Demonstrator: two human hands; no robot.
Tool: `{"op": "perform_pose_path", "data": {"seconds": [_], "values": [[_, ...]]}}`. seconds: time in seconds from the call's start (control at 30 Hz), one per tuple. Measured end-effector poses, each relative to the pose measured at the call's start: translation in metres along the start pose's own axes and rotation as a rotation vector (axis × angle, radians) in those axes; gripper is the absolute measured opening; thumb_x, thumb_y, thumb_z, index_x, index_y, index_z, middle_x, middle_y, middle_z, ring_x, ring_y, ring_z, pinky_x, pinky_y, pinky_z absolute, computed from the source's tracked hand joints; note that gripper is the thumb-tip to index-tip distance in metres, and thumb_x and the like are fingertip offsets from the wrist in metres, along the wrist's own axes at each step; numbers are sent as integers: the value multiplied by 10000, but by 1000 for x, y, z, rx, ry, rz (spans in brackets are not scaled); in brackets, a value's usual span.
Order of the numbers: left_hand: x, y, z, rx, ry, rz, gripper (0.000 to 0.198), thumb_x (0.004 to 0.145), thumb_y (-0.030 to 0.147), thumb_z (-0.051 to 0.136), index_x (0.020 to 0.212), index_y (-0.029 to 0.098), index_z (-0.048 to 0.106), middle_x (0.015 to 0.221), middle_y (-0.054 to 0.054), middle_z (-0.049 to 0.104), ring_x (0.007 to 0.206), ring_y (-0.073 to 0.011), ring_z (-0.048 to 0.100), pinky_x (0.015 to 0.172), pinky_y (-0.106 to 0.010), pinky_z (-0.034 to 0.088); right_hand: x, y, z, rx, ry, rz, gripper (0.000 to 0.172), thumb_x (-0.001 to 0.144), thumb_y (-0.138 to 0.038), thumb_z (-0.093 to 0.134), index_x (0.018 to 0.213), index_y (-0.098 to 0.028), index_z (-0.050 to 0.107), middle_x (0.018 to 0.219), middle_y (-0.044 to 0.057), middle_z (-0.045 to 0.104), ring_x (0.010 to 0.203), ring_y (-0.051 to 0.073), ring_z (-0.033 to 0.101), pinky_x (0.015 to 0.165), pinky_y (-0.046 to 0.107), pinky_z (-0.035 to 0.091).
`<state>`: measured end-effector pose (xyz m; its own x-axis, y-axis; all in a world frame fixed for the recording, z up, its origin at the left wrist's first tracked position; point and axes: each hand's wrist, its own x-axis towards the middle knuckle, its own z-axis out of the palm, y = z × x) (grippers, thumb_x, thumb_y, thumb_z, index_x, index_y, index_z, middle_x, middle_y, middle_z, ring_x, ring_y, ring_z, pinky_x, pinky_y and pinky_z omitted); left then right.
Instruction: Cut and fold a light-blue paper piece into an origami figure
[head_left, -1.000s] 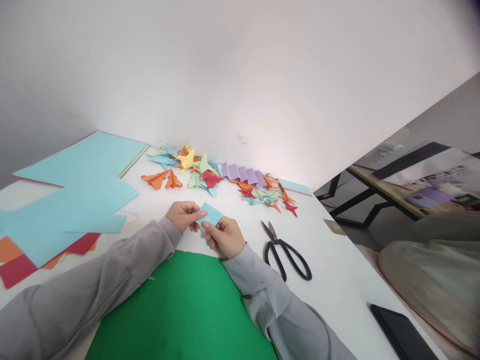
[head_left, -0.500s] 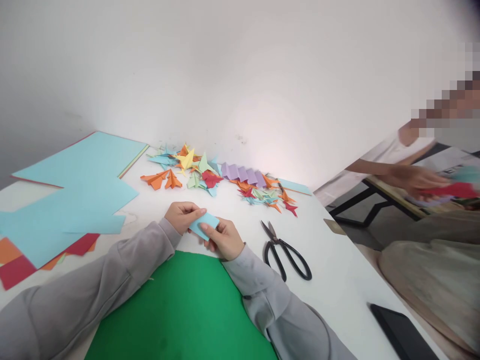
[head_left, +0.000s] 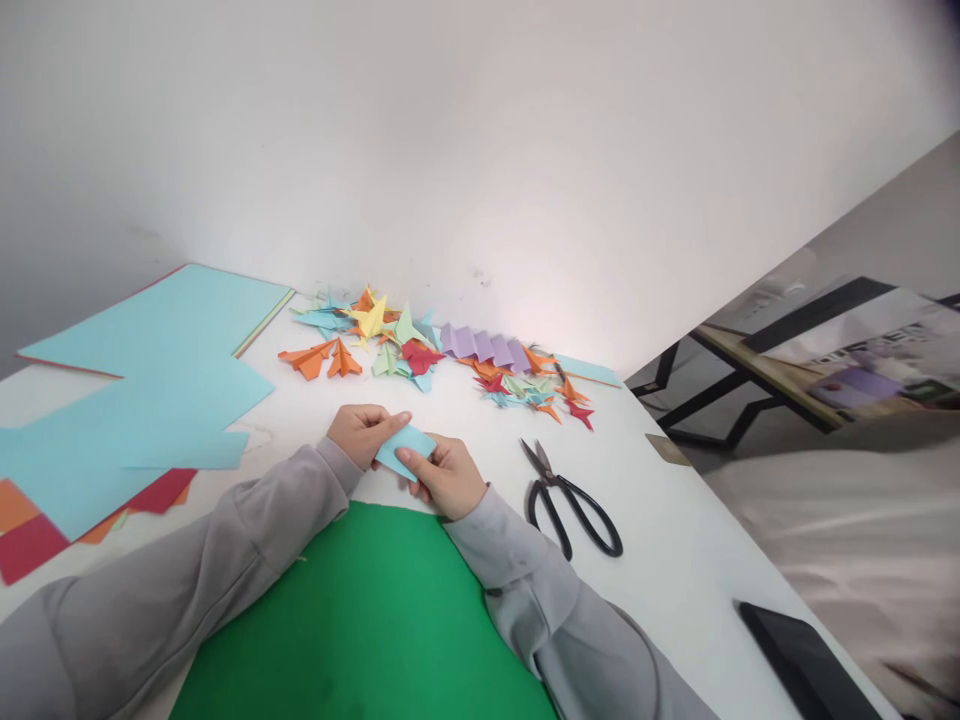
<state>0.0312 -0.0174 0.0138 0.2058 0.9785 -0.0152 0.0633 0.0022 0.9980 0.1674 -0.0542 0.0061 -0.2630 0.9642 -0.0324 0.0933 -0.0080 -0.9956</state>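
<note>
A small folded light-blue paper [head_left: 405, 446] is pinched between both my hands just above the white table [head_left: 675, 540]. My left hand [head_left: 364, 432] grips its left side with the thumb on top. My right hand [head_left: 446, 476] closes on its right side, thumb pressed on the paper. Both arms wear grey sleeves. A green sheet [head_left: 360, 620] lies directly under my forearms.
Black scissors [head_left: 571, 498] lie to the right of my right hand. Several coloured origami pieces [head_left: 420, 352] line the wall edge. Large light-blue sheets [head_left: 142, 380] over red and orange paper lie at the left. A black phone [head_left: 802, 665] rests near the table's right front edge.
The blue paper has tilted and dropped slightly lower between my hands. A person who reached over the neighbouring table at the right half a second ago has gone from view.
</note>
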Motion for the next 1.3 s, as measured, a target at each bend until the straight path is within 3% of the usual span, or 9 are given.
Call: {"op": "perform_pose_path", "data": {"seconds": [0.33, 0.43, 0.53, 0.67, 0.83, 1.07, 1.3], "values": [[7, -7, -1, -80, 11, -35, 462, 619, 507, 616, 398, 163, 399, 308, 73, 332, 279, -41, 315, 293, -188, 219, -1, 0, 1, 13, -21, 23, 344, 670, -471, 602, 556, -162, 504, 367, -61, 478, 280, 37, 342, 299, 171, 238], [9, -6, 0, -201, 47, -130, 477, 622, 594, 560, 447, 161, 459, 320, 53, 396, 266, -58, 343, 284, -196, 244, 0, 0, 1, 41, 1, 31, 345, 657, -477, 613, 563, -161, 510, 364, -58, 483, 278, 39, 348, 297, 172, 238], [8, -3, 1, -276, -14, -131, 496, 595, 643, 544, 535, 150, 530, 364, 29, 466, 281, -83, 395, 276, -209, 280, 1, 1, 0, 75, 41, 37, 359, 644, -496, 620, 578, -157, 521, 367, -53, 490, 281, 44, 363, 300, 173, 255], [2, 3, -2, -177, -159, -9, 397, 563, 521, 654, 549, 137, 553, 334, 33, 456, 283, -77, 397, 298, -201, 307, 4, 4, -2, 119, 91, 12, 378, 649, -515, 615, 582, -153, 532, 377, -49, 494, 281, 46, 373, 296, 176, 270], [-1, 3, -2, -114, -137, 67, 287, 560, 393, 680, 527, 126, 580, 339, 33, 461, 282, -66, 396, 301, -192, 298, 5, 9, -3, 154, 169, -11, 362, 673, -518, 598, 647, -160, 549, 421, -42, 526, 314, 76, 449, 304, 189, 331], [-1, -1, 0, -32, -101, 90, 239, 563, 331, 671, 517, 112, 588, 367, 31, 478, 294, -61, 414, 302, -181, 297, 5, 6, -1, 252, 279, -50, 308, 593, -433, 701, 675, -171, 560, 502, -51, 549, 416, 85, 485, 378, 205, 393], [-4, -1, 1, 40, -202, 86, 220, 569, 303, 663, 505, 111, 577, 377, 45, 472, 313, -54, 423, 317, -172, 309, 5, 1, -1, 254, 289, -153, 201, 551, -313, 747, 628, -176, 621, 532, -41, 574, 500, 80, 471, 483, 214, 373]]}}
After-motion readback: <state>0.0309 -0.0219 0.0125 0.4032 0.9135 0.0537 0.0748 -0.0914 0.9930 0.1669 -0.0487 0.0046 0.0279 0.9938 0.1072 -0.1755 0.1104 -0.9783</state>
